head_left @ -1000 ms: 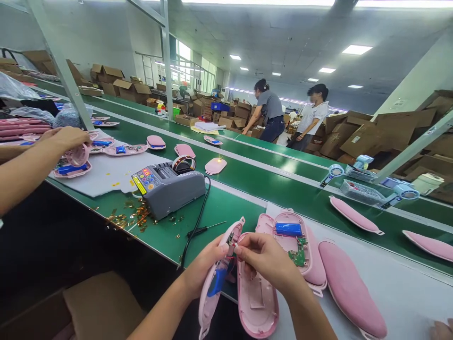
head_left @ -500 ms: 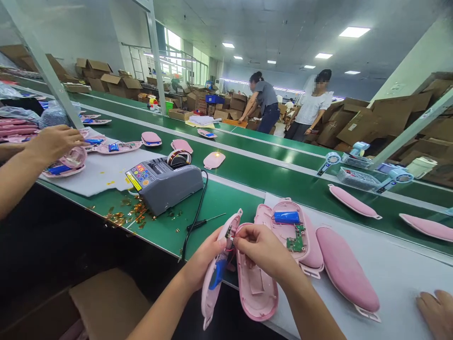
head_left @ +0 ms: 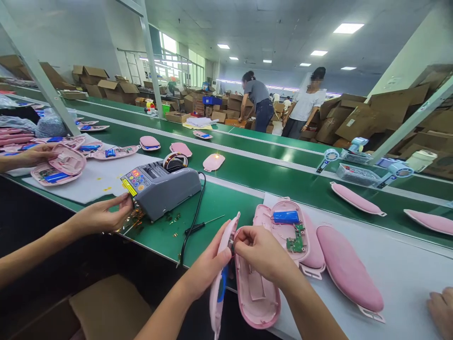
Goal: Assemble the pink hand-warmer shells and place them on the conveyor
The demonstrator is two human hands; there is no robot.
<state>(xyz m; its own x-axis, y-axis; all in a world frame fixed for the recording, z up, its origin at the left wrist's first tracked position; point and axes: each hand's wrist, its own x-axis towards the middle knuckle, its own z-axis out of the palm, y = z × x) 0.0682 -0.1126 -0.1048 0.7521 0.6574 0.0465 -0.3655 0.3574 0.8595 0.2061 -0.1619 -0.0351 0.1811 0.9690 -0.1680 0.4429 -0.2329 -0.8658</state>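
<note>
At the near edge of the green bench (head_left: 219, 198), the left hand (head_left: 208, 269) holds a pink shell (head_left: 215, 307) raised on its side, with the thumb at the open rim and the other fingers behind its back. The right hand (head_left: 265, 255) has its thumb and forefinger drawn together at the inner side of this shell; some small pale part shows by the fingertips, but I cannot tell whether they pinch it. Under the right hand, an open shell half (head_left: 258, 307) lies with its hollow side up. For doing this fine work well, I think the left hand should keep the shell steady without pressing the blue battery (head_left: 222, 285), while the right hand makes small, straight movements and does not tug sideways. It would also help to turn the opening a little toward the eyes, because its inside is mostly hidden. Compared with half a second ago, the shell is turned more edge-on, so less of the battery shows, while the right hand stays at almost the same place. To the left, a co-worker's hand (head_left: 109, 212) has come to the front of the tape dispenser (head_left: 163, 191). At the far right, another person's hand (head_left: 441, 307) now shows less.
</note>
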